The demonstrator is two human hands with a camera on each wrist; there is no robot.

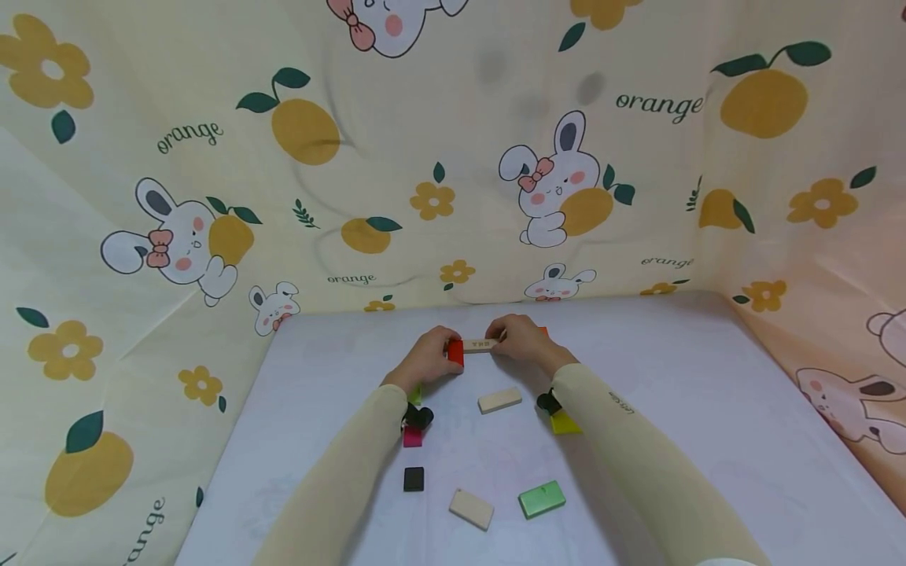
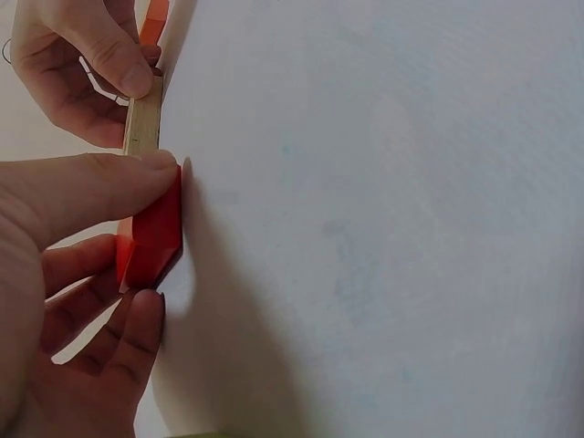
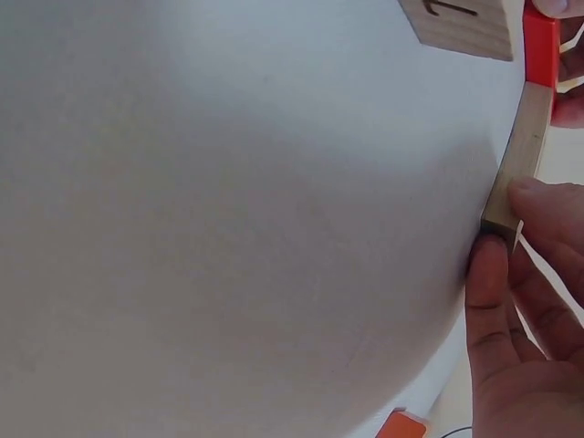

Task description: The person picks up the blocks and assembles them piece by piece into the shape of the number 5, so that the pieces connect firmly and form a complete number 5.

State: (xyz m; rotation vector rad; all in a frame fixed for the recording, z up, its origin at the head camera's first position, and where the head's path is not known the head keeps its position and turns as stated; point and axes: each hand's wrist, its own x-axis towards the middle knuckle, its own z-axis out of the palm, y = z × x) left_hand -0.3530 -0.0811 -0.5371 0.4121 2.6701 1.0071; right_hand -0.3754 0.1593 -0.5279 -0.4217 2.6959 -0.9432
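At the far side of the table in the head view, the left hand (image 1: 425, 360) pinches a red block (image 1: 456, 354) between thumb and fingers. The red block meets the left end of a plain wooden block (image 1: 478, 346) with dark markings. My right hand (image 1: 522, 341) holds that wooden block's right end. In the left wrist view the left thumb lies along the top of the red block (image 2: 153, 233), beside the wooden block (image 2: 143, 123). The right wrist view shows right thumb and fingertips at the near end of the wooden block (image 3: 520, 173).
An orange block (image 1: 543, 331) lies beyond the right hand. Nearer are a wooden block (image 1: 499, 400), a yellow block (image 1: 566, 423), a pink block (image 1: 412, 437), a black block (image 1: 414, 479), another wooden block (image 1: 471, 509) and a green block (image 1: 542, 499). A patterned curtain stands behind.
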